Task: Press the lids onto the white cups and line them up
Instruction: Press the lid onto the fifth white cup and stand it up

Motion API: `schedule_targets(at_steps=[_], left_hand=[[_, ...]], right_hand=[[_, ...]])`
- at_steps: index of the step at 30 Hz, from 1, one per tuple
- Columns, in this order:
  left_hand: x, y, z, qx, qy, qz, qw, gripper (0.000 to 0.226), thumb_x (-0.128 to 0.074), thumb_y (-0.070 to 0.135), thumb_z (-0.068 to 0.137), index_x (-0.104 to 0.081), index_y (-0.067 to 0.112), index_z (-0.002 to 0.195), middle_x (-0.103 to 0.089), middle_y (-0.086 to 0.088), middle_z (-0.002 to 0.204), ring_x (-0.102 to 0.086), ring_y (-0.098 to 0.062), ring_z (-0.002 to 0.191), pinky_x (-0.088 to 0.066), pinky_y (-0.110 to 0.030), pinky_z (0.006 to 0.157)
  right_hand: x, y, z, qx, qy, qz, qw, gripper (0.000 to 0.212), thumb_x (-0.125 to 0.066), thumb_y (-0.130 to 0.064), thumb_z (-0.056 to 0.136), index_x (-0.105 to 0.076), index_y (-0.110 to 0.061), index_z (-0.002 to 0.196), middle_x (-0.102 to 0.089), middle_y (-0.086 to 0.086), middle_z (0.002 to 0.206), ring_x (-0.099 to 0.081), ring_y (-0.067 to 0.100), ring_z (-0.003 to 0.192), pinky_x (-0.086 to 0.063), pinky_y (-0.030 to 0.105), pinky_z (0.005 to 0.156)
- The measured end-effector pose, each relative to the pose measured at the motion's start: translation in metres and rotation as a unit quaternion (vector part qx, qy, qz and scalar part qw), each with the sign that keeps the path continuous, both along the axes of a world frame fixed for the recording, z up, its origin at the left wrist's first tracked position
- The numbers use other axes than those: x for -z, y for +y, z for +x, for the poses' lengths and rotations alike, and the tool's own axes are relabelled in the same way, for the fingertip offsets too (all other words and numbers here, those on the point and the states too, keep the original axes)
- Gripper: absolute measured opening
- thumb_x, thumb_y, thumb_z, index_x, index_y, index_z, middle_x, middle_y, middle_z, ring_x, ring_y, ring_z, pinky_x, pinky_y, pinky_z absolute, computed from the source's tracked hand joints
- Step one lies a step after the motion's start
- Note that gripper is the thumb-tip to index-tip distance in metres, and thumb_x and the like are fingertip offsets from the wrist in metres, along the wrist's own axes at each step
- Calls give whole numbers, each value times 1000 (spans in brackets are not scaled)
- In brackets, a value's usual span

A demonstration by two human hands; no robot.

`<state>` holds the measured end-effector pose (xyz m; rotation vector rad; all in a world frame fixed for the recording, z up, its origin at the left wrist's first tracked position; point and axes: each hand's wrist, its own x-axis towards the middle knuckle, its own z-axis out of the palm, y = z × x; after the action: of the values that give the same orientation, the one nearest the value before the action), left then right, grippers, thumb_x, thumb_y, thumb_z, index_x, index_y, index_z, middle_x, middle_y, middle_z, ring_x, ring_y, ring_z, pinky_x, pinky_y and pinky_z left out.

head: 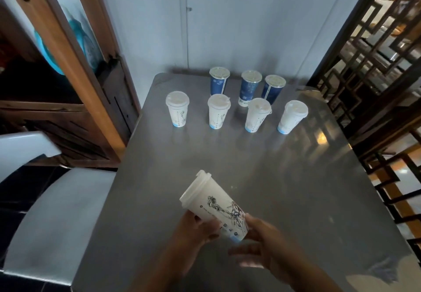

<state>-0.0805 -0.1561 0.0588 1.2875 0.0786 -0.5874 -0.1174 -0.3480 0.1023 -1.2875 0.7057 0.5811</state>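
I read one white cup held above the near middle of the bench, tilted with its lid toward the far left. The left grip curls round its lower wall. The right grip holds the base, thumb on the wall, with its blurred fingers beneath. At the far end, four more white cups stand lidded in a row from left to right. Behind them are three blue cups, also lidded. One white chair sits at the left.
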Motion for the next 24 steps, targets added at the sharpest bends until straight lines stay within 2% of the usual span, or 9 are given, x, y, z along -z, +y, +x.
schedule_targets(at_steps=[4,7,9,11,13,15,19,22,24], left_hand=[[-4,6,0,44,35,6,998,61,-79,28,68,-55,11,122,-71,-13,117,-69,-31,108,-59,-43,81],[-2,25,10,58,127,23,990,40,-69,0,80,-55,6,116,-69,-12,112,-71,-32,91,-60,-43,69],[-2,41,22,22,182,50,982,25,-53,-5,93,-55,5,116,-69,-18,105,-70,-34,83,-57,-45,74],[-4,53,36,-41,203,82,975,18,-51,12,100,-54,8,116,-69,-22,108,-70,-38,84,-56,-48,77],[-13,58,47,-50,214,94,971,37,-50,43,99,-58,11,116,-71,-23,111,-73,-41,87,-58,-47,75],[-22,62,55,-14,211,111,971,57,-48,66,90,-64,16,113,-75,-20,106,-74,-41,89,-59,-45,74],[-31,67,58,29,168,120,978,74,-56,77,66,-72,22,113,-76,-13,102,-73,-30,80,-53,-33,68],[-30,67,55,1,143,55,988,64,-65,69,68,-72,26,114,-71,-13,110,-69,-26,85,-55,-36,71],[-29,68,54,-9,107,-11,994,58,-71,61,73,-70,28,120,-70,-11,123,-69,-25,102,-57,-43,84]], right_hand=[[-5,7,-3,65,-57,26,996,39,-63,-33,86,-61,-4,111,-75,23,93,-71,39,72,-59,39,58],[-11,5,1,70,-134,-63,986,52,-82,-35,69,-61,-7,106,-74,21,94,-71,36,70,-61,44,66],[-15,4,4,62,-181,-138,972,42,-82,-37,67,-63,-19,100,-73,15,95,-73,32,69,-62,45,66],[-20,6,5,24,-234,-222,946,38,-78,-47,64,-62,-33,96,-73,0,92,-74,23,71,-63,44,65],[-25,8,5,-35,-295,-303,906,43,-75,-52,64,-59,-37,102,-71,-15,95,-72,12,74,-61,32,67],[-30,13,3,-79,-343,-346,870,47,-75,-49,67,-57,-35,109,-69,-17,99,-70,7,79,-57,19,65],[-33,25,0,-122,-392,-355,840,50,-76,-38,73,-54,-35,117,-63,-14,108,-67,12,88,-57,22,70],[-32,27,1,-114,-372,-356,850,52,-73,-43,72,-52,-37,120,-61,-15,112,-67,11,87,-56,21,67],[-33,29,2,-84,-316,-293,898,52,-70,-53,69,-52,-40,117,-64,-11,108,-70,12,80,-59,25,64]])
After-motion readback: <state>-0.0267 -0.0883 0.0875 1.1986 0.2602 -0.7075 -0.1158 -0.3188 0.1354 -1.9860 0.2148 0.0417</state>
